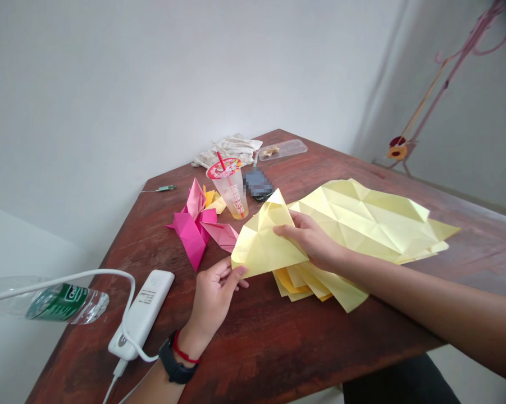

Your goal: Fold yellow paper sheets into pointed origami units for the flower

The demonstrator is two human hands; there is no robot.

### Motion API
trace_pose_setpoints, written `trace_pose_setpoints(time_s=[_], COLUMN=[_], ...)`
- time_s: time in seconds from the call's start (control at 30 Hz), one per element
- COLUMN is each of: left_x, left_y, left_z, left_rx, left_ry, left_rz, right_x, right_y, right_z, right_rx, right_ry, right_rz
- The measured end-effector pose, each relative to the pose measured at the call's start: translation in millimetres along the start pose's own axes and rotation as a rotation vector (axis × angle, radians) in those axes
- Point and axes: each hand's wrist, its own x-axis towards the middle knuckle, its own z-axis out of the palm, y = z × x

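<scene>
Between my two hands is a pale yellow sheet of creased paper (pixel 263 241), raised above the table with its top corner pointing up. My left hand (pixel 214 292) pinches its lower left corner between thumb and fingers. Across its right part lies the thumb of my right hand (pixel 309 235), the other fingers behind it and partly hidden. More creased yellow sheets (pixel 362 216) lie spread to the right, and a stack of yellow papers (pixel 320 283) sticks out below my right hand. Folded pink paper pieces (pixel 192 233) rest just left of the held sheet.
A plastic drink cup (pixel 236 193) with a red straw stands behind the held sheet, near a phone (pixel 258 184). At left are a white power bank (pixel 143 311) with cables and a water bottle (pixel 54 300). A clear tray (pixel 284 149) and cloth bag (pixel 231 150) lie far back.
</scene>
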Motion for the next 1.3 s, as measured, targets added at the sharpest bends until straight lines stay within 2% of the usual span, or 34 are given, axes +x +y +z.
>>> trace_pose_setpoints(time_s=[0.23,0.47,0.73,0.97,1.3], left_x=[-7,-7,-7,-6,-4], left_y=[6,-2,-3,1,2], left_z=[2,1,1,-2,2], left_rx=[0.042,0.1,0.038,-0.149,-0.248], left_ry=[0.021,0.03,-0.091,-0.261,-0.198], left_rz=[0.086,0.124,0.226,0.167,0.024], right_x=[0,-1,-2,-1,-3], right_y=[-1,0,-1,1,-1], right_z=[1,1,1,0,-1], right_rx=[0.014,0.012,0.011,0.01,0.016], right_ry=[0.005,-0.011,0.008,-0.008,-0.025], right_rz=[0.019,0.031,0.025,0.039,0.039])
